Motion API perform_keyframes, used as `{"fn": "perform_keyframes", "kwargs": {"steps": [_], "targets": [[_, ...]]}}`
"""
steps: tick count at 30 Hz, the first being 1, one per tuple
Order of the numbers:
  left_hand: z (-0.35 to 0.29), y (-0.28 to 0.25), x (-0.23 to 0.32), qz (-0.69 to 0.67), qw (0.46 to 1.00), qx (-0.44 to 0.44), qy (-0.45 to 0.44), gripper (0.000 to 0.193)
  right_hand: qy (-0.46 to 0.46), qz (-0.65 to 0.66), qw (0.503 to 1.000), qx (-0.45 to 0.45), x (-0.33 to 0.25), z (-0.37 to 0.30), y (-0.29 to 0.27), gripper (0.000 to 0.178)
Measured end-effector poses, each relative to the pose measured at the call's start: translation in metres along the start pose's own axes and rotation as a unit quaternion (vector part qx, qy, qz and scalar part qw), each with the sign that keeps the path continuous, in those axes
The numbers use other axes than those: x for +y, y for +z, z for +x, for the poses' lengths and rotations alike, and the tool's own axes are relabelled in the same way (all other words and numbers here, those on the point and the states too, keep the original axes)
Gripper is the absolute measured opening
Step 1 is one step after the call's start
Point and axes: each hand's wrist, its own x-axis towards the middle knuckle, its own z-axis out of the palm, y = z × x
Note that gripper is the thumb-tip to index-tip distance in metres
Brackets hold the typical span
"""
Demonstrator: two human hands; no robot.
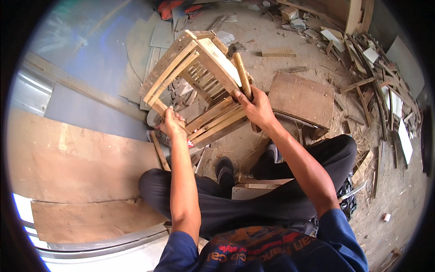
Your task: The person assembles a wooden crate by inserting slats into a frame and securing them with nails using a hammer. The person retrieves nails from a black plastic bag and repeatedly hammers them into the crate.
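Note:
A slatted wooden crate is held up tilted in front of me, its open frame side toward the left. My left hand is closed around the crate's near left corner. On the right, my right hand is closed on the wooden handle of a hammer, whose dark head points away from me. The thumb and fingers of that hand also press against the crate's right edge. Part of the crate's lower right end is hidden behind this hand.
A brown wooden box stands right of the crate. Wood scraps are heaped along the far right. Large boards lie on my left. A wooden stick leans by my left knee. My legs are bent beneath my arms.

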Motion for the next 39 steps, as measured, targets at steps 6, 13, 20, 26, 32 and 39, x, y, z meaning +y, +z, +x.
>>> {"fn": "perform_keyframes", "kwargs": {"steps": [6, 13, 20, 26, 32, 39], "targets": [[0.008, -0.033, -0.087, -0.139, 0.983, 0.112, -0.027, 0.025, -0.061, -0.101, 0.992, -0.05, -0.021, 0.011, 0.003, 0.036], [-0.035, -0.016, -0.157, -0.029, 0.962, 0.259, -0.083, 0.092, -0.174, -0.207, 0.955, -0.124, -0.006, 0.037, 0.021, 0.029], [-0.036, -0.025, -0.247, -0.038, 0.948, 0.175, -0.264, 0.112, -0.241, -0.267, 0.916, -0.179, 0.048, 0.048, 0.044, 0.026], [-0.031, -0.032, -0.276, -0.006, 0.907, 0.153, -0.393, 0.107, -0.216, -0.298, 0.913, -0.175, 0.089, 0.044, 0.046, 0.027], [-0.017, -0.05, -0.284, 0.186, 0.901, 0.148, -0.362, 0.08, -0.201, -0.299, 0.917, -0.17, 0.09, 0.024, 0.066, 0.028], [-0.074, -0.04, -0.214, 0.074, 0.935, 0.116, -0.326, 0.063, -0.076, -0.2, 0.948, -0.238, 0.108, -0.016, 0.041, 0.027]]}}
